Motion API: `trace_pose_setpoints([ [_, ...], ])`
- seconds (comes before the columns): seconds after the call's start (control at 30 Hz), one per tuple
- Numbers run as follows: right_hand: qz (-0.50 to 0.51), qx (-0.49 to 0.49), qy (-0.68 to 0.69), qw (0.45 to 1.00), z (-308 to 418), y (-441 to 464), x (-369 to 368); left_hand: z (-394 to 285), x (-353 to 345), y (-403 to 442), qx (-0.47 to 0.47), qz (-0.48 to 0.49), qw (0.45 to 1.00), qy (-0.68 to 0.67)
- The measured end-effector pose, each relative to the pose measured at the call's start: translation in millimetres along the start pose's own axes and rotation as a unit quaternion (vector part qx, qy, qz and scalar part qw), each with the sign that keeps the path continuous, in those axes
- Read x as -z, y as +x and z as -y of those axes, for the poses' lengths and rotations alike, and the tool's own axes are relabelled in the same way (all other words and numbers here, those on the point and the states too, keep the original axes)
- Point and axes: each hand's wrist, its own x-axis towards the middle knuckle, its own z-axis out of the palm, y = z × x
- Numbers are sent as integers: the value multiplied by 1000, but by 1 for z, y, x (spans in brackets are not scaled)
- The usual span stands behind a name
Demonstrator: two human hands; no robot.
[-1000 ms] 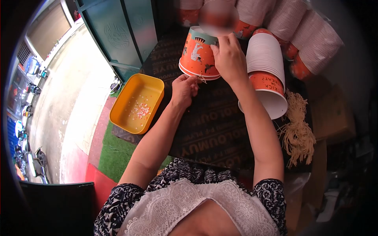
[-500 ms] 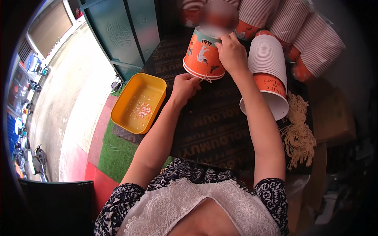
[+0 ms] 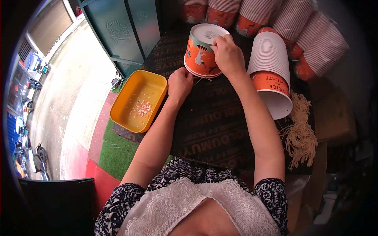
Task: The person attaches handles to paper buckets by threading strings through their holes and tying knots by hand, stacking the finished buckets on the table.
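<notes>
An orange printed paper bucket stands upside down on the dark plywood board, its white base up. My right hand is closed on the upper right edge of this bucket. At the lower left of its rim, my left hand is closed with curled fingers; what it holds, if anything, is hidden. A thin string shows along the near side of the rim. Beside my left hand is a yellow tub with small white and orange bits in it. A nested stack of paper buckets lies to the right of my right forearm.
More plastic-wrapped bucket stacks line the back. A bundle of beige strings hangs at the board's right side, near a cardboard box. A green metal door stands at the back left.
The bucket has come down from a tilt to stand more level on its rim. My left hand has shifted slightly left, and the blur over the base is gone.
</notes>
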Motion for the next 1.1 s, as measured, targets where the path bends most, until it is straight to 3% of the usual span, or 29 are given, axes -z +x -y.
trace_pose_setpoints([
  [0.6,-21,9,-6,1000,7,-2,-12,-20,5,-8,-24,-111,992,-49],
  [0.77,-6,-24,-16,1000,15,6,-29,-10,0,-5,-87,-156,982,-68],
  [1.1,34,-35,60,997,26,-1,-18,-11,-4,-8,-87,-131,986,-50],
])
